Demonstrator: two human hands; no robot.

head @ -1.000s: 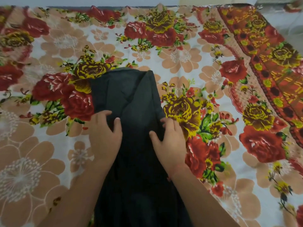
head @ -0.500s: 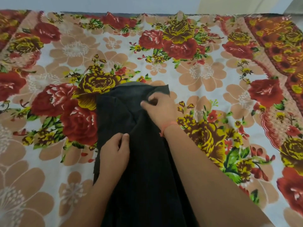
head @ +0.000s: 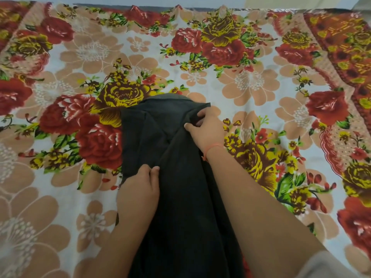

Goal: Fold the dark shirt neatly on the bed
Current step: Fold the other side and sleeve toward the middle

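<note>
The dark shirt lies as a long narrow strip down the middle of the bed, its far end rounded and its near end running out of the frame's bottom. My right hand pinches the fabric at the shirt's far right corner, thumb and fingers curled on a fold. My left hand sits on the shirt's left edge about midway, its fingers curled into the cloth there.
The bed is covered by a floral sheet with red and yellow roses. Its far edge meets a pale wall at the top of the frame. A patterned red border runs along the right side.
My right hand moved from the shirt's middle right edge up to its far right corner and took hold of the fabric. My left hand curled onto the left edge.
</note>
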